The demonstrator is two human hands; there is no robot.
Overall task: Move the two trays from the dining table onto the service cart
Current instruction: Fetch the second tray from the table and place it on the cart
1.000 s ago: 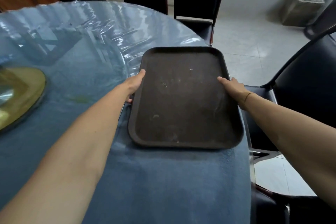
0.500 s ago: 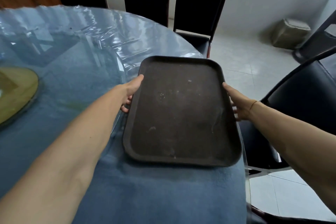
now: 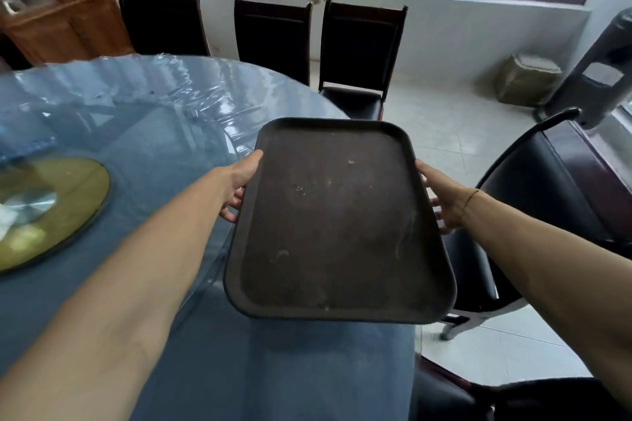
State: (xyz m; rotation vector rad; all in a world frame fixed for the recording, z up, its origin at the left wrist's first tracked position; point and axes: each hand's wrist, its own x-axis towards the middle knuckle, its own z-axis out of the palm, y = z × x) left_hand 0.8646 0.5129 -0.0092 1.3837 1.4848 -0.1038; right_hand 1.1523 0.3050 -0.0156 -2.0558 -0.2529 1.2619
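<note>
A dark brown rectangular tray (image 3: 338, 215) is held off the dining table (image 3: 143, 154), above its right edge. My left hand (image 3: 239, 184) grips the tray's left long side, thumb on the rim and fingers underneath. My right hand (image 3: 441, 198) grips the right long side the same way. The tray carries nothing but a few pale specks. Only this one tray shows; no second tray and no service cart are in view.
The round table has a blue cloth under clear plastic and a yellow-green turntable (image 3: 48, 208) at the left. Black chairs (image 3: 355, 51) stand along the far side and one chair (image 3: 533, 202) at the right. A wooden cabinet (image 3: 65, 20) is far left; tiled floor (image 3: 455, 133) lies to the right.
Both hands closed on the tray's sides and lifted it off the table. The view has tilted up, showing the windows and more of the room.
</note>
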